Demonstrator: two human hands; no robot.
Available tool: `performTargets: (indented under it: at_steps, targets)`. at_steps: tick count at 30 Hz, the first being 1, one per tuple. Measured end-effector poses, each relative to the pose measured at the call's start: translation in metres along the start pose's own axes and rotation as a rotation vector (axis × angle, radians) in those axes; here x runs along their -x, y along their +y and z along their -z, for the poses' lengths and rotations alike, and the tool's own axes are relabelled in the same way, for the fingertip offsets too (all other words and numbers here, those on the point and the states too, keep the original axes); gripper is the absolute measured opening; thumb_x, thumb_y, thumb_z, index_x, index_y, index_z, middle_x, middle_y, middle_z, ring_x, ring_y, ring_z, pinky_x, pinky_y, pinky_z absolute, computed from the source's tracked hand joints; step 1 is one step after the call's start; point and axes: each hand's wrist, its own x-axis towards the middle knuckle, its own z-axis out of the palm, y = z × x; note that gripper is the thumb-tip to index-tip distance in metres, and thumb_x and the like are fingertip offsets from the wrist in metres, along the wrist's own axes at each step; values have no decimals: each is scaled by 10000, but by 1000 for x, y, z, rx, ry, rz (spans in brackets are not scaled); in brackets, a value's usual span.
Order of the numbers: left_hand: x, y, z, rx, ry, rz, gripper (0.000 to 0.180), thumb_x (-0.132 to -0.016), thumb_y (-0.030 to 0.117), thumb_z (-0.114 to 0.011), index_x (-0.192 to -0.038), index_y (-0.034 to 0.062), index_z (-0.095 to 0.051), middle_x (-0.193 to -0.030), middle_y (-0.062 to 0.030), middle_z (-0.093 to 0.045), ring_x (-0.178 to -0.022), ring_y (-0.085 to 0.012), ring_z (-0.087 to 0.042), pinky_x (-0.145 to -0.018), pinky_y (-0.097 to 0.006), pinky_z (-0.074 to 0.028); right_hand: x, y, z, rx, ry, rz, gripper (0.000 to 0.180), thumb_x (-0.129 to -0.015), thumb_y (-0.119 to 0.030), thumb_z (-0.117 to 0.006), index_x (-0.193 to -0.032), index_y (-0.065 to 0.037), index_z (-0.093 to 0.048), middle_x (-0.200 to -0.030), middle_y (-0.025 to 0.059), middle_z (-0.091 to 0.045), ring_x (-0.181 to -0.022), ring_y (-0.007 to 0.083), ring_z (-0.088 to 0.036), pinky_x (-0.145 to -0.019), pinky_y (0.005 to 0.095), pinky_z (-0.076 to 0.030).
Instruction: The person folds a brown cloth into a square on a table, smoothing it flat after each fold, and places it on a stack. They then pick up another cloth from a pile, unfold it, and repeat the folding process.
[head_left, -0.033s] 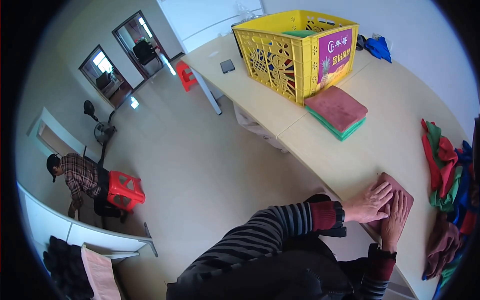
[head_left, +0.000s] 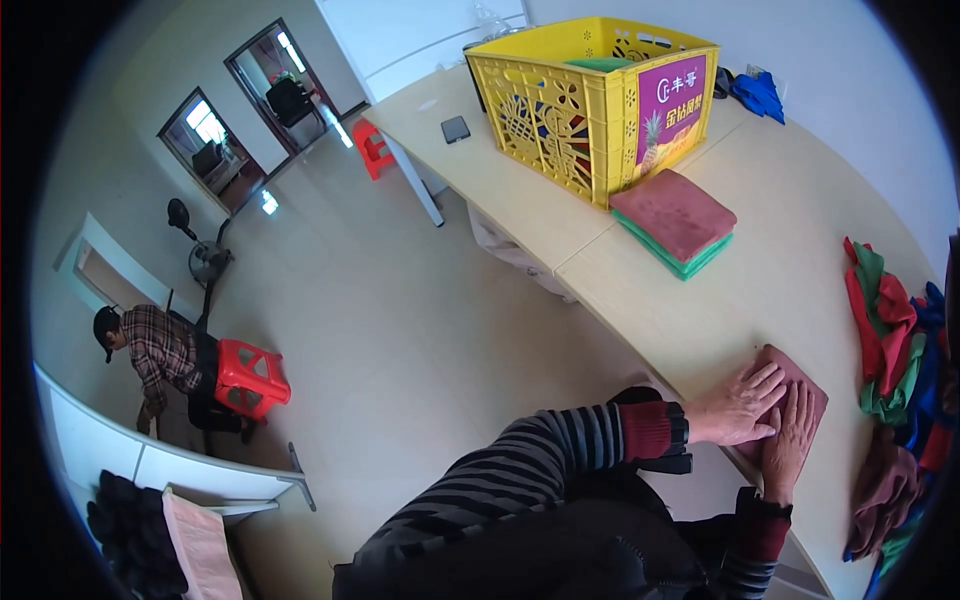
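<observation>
A folded brownish-red cloth (head_left: pixel 812 391) lies flat near the front edge of the table. My left hand (head_left: pixel 738 407) rests on it palm down, fingers stretched out towards the right. Close beside it, my right hand (head_left: pixel 788 448) also presses flat on the cloth, with its fingers pointing away from me. Neither hand grips anything; part of the cloth is hidden under them. Farther up the table is a neat stack of folded cloths, a brownish-red one (head_left: pixel 680 215) on top of green ones (head_left: pixel 692 266).
A yellow openwork crate (head_left: pixel 600 130) with cloths inside stands behind the stack. To the right lies a loose heap of red, green, blue and brown cloths (head_left: pixel 890 340). A dark phone-like device (head_left: pixel 455 130) lies farther off. Across the room a person (head_left: pixel 165 350) bends near a red stool (head_left: pixel 252 380).
</observation>
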Motion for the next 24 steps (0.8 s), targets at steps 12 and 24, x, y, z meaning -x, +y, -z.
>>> performTargets:
  at_steps: [12,24]
  targets:
    - [2,-3,-4,-36,76,-48,785,-992,508,-495,-1538,-36,-345,-1637,-213,-255,-1551,-352,-161,-1237,-537,-157,5,5,8,-60,-24,-106,575,-1048,-305,-409,-1575,-82,-352,-1642,132,-311,-1531,305,-244,-1254,434,-168]
    - [6,1,-9,-24,73,-37,806,-987,582,-414,-1547,3,-373,-1649,-190,-277,-1561,-330,-153,-1225,-543,-128,52,50,-3,-284,57,-276,534,-1070,-269,-407,-1566,-74,-364,-1607,164,-362,-1487,333,-321,-1222,402,-247]
